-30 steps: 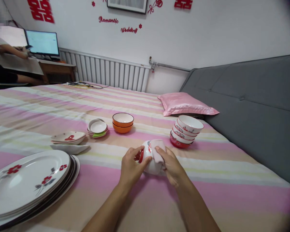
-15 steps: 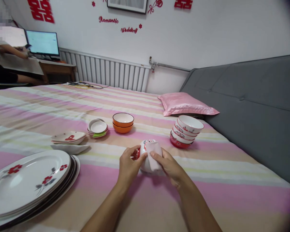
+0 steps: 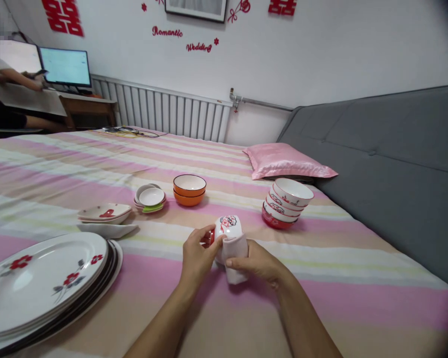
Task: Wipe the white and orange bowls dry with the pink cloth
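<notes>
Tilted on its side just above the bed, a white bowl [image 3: 228, 226] with a red base and a red-and-black drawing is gripped by my left hand [image 3: 200, 251] at its base side. My right hand [image 3: 257, 262] pinches a pale pink cloth [image 3: 236, 248] against the bowl's near right side, thumb on top. The cloth hides part of the bowl, and its lower end hangs below my thumb. Right of my hands stands a leaning stack of similar bowls [image 3: 285, 204], the lowest one red. Beyond them sit two stacked orange bowls [image 3: 189, 191].
Large flowered plates [image 3: 41, 278] are piled at the left front. Behind them lie leaf-shaped dishes [image 3: 106, 216] and small sauce dishes [image 3: 150, 198]. A pink pillow [image 3: 287, 159] rests by the grey headboard [image 3: 388, 164]. A person [image 3: 15, 84] sits near monitors at far left.
My right hand has slid the cloth down along the bowl toward me, so more of the drawing shows. My left hand keeps its hold in nearly the same place.
</notes>
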A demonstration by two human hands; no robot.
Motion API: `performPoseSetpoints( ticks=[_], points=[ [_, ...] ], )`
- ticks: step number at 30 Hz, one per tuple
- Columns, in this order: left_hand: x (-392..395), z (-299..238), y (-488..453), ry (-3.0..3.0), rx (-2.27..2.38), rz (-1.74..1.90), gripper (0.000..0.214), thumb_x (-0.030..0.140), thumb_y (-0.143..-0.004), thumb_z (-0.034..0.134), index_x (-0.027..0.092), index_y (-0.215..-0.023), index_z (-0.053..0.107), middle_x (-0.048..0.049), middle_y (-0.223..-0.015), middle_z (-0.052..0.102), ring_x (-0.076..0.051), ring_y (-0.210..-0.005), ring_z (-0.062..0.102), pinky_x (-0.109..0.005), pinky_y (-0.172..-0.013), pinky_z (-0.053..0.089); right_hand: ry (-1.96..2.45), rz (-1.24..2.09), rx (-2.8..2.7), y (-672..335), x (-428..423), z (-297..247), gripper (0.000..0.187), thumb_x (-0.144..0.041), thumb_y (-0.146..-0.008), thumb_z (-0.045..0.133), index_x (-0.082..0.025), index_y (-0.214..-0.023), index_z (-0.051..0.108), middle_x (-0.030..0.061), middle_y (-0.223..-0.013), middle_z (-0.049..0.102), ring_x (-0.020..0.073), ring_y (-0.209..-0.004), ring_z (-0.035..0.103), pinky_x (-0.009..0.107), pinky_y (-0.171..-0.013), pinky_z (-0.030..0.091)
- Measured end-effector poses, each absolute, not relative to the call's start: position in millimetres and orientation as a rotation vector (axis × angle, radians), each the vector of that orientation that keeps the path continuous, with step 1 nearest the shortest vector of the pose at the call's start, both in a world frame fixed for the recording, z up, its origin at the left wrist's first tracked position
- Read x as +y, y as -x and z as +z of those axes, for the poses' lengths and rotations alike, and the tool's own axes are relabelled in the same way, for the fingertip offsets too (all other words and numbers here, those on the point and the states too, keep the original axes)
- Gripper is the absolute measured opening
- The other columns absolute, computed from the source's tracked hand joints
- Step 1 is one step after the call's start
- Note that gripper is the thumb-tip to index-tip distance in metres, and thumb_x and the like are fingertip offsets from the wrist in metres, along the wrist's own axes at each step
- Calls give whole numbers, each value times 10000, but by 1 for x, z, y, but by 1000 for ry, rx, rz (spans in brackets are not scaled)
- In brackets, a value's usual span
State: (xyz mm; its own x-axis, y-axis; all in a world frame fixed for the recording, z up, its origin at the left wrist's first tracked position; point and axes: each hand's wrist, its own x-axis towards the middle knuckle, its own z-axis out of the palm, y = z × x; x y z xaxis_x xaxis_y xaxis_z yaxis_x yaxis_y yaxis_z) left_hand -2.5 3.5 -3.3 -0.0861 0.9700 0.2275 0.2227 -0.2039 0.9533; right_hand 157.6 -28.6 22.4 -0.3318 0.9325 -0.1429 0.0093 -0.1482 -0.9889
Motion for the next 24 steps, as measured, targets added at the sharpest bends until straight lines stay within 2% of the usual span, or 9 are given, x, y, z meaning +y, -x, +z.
performPoseSetpoints(
  ticks=[4, 8, 15, 20, 24],
  points=[
    [3, -3, 2, -1469, 1360, 1347, 497, 472, -685, 686, 137, -1052, 686, -68, -840, 647, -179, -740, 587, -323, -708, 496, 1115, 1501, -1491, -158, -24, 14, 368, -192, -630, 727, -161, -992, 670, 33, -821, 662, 138, -674, 542, 237, -598, 402],
    [2, -1, 2, -1430, 1350, 1322, 509, 485, -692, 677, 146, -1071, 681, -82, -893, 667, -190, -770, 597, -326, -717, 493, 1196, 1401, -1583, -160, -22, 4, 267, -106, -605, 667, -152, -867, 654, 8, -715, 617, 111, -588, 492, 221, -533, 384],
    [7, -4, 5, -1345, 1366, 1340, 522, 494, -694, 664, 138, -1076, 682, -93, -928, 679, -198, -794, 594, -325, -717, 486, 1178, 1409, -1613, -155, -21, -9, 126, -85, -593, 596, -160, -692, 579, 4, -583, 601, 116, -497, 517, 215, -460, 383],
    [6, -6, 5, -1291, 1343, 1369, 556, 488, -697, 666, 107, -1100, 626, -110, -936, 660, -204, -832, 605, -322, -718, 497, 1118, 1420, -1559, -154, -18, -11, 106, -85, -599, 606, -153, -675, 578, -11, -572, 575, 103, -493, 504, 209, -459, 393],
    [5, -6, 1, -1178, 1226, 1428, 660, 425, -676, 703, 110, -1212, 481, -127, -1000, 641, -200, -895, 624, -329, -762, 512, 1093, 1424, -1402, -155, -13, -6, 217, -173, -615, 723, -151, -810, 629, -19, -624, 570, 106, -515, 508, 240, -475, 449]
  ],
)
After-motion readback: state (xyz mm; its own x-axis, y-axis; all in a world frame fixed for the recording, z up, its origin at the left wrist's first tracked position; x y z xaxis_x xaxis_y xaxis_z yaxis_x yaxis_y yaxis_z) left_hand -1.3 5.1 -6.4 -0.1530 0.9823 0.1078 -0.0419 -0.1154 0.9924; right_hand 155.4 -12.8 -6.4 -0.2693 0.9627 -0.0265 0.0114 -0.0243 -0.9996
